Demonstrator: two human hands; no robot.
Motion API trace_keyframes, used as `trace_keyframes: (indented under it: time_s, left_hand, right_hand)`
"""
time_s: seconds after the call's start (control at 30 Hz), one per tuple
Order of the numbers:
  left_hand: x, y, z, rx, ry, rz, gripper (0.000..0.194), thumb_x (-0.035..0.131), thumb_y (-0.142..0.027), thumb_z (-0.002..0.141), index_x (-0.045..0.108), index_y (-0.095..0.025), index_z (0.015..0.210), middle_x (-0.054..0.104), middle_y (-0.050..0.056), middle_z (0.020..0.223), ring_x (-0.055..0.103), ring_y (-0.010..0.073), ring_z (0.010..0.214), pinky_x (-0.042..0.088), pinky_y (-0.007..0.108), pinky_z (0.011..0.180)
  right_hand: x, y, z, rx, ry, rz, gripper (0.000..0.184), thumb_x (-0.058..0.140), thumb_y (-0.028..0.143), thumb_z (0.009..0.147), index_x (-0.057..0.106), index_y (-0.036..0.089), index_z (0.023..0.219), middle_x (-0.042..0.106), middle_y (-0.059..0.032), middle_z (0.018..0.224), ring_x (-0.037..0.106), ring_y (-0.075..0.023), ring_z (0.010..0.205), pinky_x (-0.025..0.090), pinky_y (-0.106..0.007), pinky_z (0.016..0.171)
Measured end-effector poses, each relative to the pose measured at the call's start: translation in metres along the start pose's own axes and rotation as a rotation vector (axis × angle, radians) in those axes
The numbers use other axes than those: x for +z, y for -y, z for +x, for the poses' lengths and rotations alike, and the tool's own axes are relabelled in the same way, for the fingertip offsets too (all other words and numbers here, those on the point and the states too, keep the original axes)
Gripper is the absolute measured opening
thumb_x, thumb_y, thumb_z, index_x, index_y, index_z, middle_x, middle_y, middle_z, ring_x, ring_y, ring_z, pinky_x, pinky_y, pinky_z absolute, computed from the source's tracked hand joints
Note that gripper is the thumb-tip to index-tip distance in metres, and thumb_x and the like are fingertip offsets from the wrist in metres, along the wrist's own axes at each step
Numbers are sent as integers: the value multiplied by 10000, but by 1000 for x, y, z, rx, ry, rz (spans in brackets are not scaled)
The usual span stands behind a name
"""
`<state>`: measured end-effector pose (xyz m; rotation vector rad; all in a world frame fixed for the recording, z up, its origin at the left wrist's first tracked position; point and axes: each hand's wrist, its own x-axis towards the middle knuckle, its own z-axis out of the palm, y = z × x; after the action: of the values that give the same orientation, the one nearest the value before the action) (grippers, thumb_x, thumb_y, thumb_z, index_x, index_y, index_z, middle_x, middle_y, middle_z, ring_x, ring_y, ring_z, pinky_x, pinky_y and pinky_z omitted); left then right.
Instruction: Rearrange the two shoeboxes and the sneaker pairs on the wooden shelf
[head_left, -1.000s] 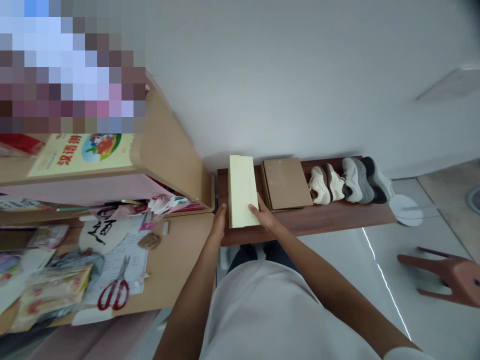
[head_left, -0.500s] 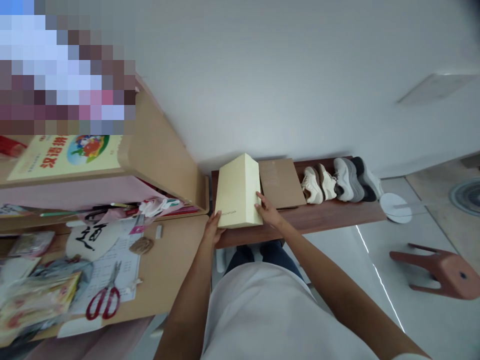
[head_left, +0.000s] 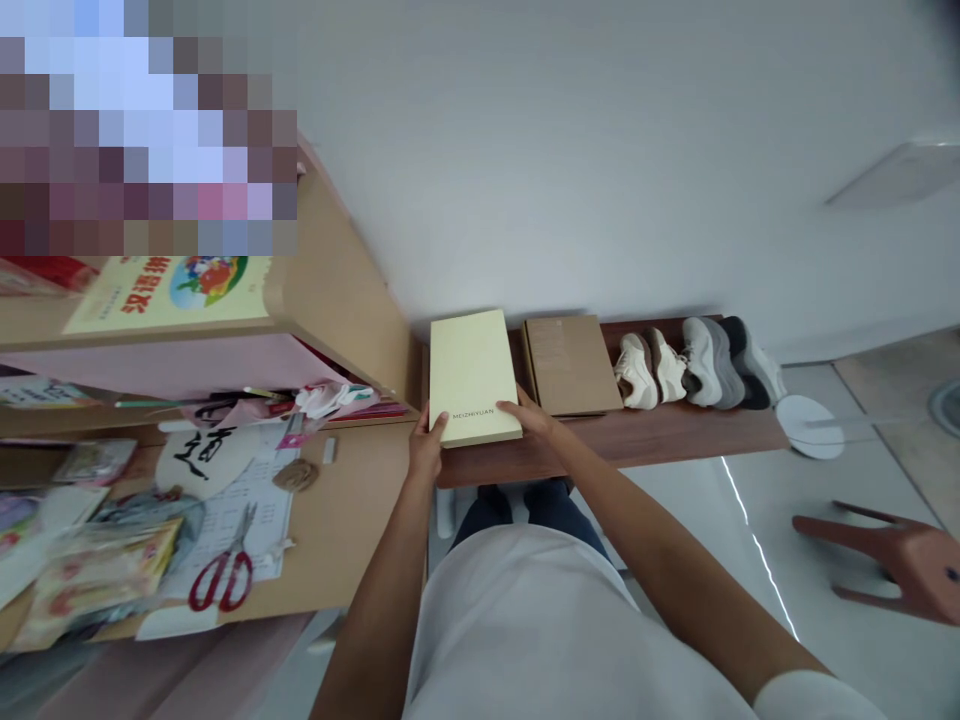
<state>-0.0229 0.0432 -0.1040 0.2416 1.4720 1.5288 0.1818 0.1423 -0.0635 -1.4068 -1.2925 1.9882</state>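
Note:
A pale yellow box (head_left: 471,375) with small lettering lies flat at the left end of a dark brown bench (head_left: 645,440) against the wall. My left hand (head_left: 426,447) grips its near left corner. At its near right corner my right hand (head_left: 531,417) holds the edge. A flat brown cardboard box (head_left: 571,364) lies just right of it on the bench.
Two pairs of sneakers (head_left: 697,363) stand further right on the bench. A wooden desk (head_left: 352,520) at my left holds red scissors (head_left: 222,578), papers and clutter, under a shelf with a colourful book (head_left: 169,293). A reddish stool (head_left: 892,565) and a white disc (head_left: 810,425) sit on the floor.
The yellow box stood on its narrow side, then tipped over; it now lies flat with its broad face up. Both hands shifted to its near corners.

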Motion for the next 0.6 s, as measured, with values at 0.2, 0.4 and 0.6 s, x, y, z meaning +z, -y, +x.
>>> trace_keyframes:
  time_s: [0.2, 0.4, 0.6]
  left_hand:
    - [-1, 13, 8, 61, -9, 46, 624, 815, -367, 798, 611, -244, 1374, 680, 83, 1336, 603, 239, 1291, 461, 418, 1123]
    - [-1, 21, 10, 54, -59, 87, 556, 806, -310, 808, 640, -231, 1333, 657, 83, 1371, 579, 229, 1320, 423, 395, 1152]
    - [2, 22, 9, 60, -80, 115, 488, 783, -305, 828, 658, -223, 1293, 689, 78, 1320, 610, 204, 1279, 443, 365, 1128]
  right_hand:
    - [4, -18, 15, -32, -64, 30, 690, 657, 346, 805, 435, 280, 1456, 664, -59, 1305, 635, -262, 1151, 481, -500, 1072]
    - [6, -36, 28, 63, -150, -12, 625, 650, 293, 836, 481, 189, 1429, 644, -129, 1348, 620, -266, 1202, 462, -458, 1101]
    - [3, -48, 37, -62, -144, -133, 662, 613, 474, 910, 438, 184, 1479, 629, -135, 1384, 597, -248, 1257, 419, -479, 1129]
